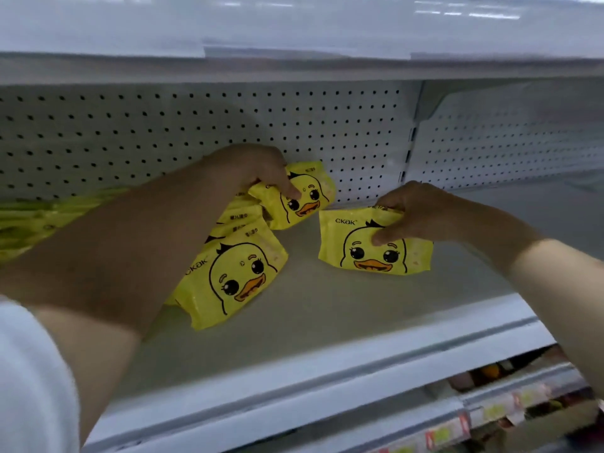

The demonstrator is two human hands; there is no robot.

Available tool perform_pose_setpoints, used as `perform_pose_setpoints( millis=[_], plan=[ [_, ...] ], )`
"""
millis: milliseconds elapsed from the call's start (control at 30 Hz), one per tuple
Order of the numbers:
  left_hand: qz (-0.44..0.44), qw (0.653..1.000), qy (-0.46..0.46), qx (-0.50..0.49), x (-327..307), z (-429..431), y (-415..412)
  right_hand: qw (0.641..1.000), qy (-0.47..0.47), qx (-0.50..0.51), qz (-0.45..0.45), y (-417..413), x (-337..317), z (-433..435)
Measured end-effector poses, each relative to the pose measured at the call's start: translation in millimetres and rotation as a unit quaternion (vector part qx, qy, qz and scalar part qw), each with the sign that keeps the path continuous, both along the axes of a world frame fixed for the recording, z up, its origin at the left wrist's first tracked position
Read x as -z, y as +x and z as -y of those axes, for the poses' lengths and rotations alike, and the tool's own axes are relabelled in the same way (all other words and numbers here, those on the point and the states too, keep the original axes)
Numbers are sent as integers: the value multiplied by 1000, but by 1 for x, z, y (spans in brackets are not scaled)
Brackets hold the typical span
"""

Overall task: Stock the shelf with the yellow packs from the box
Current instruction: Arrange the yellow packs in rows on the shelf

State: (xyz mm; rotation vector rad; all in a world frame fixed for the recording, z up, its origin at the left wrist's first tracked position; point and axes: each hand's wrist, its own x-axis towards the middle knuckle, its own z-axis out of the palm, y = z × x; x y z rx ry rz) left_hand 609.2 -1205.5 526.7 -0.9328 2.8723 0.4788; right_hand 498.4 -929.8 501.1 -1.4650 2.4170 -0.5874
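Several yellow packs with a duck face lie on the white shelf [327, 308]. My left hand [258, 171] grips one yellow pack [302, 204] near the pegboard back, tilted above a leaning row of packs [228, 273]. My right hand [415, 210] pinches the top edge of another yellow pack [369, 250], which stands alone to the right on the shelf floor. More yellow packs [39, 220] show at the far left behind my left forearm. The box is out of view.
A perforated white back panel [196, 125] closes the shelf behind. Another shelf board [294, 63] hangs above. A vertical upright [408, 152] divides this bay from the one at right. A lower shelf with blurred goods [490, 403] shows at the bottom right.
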Motion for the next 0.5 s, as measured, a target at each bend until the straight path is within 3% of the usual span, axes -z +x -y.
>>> perform_pose_setpoints(
  millis=[500],
  plan=[
    [-54,991,-100,64,27,5,-26,999,-4,7,34,-8,5,11]
  ],
)
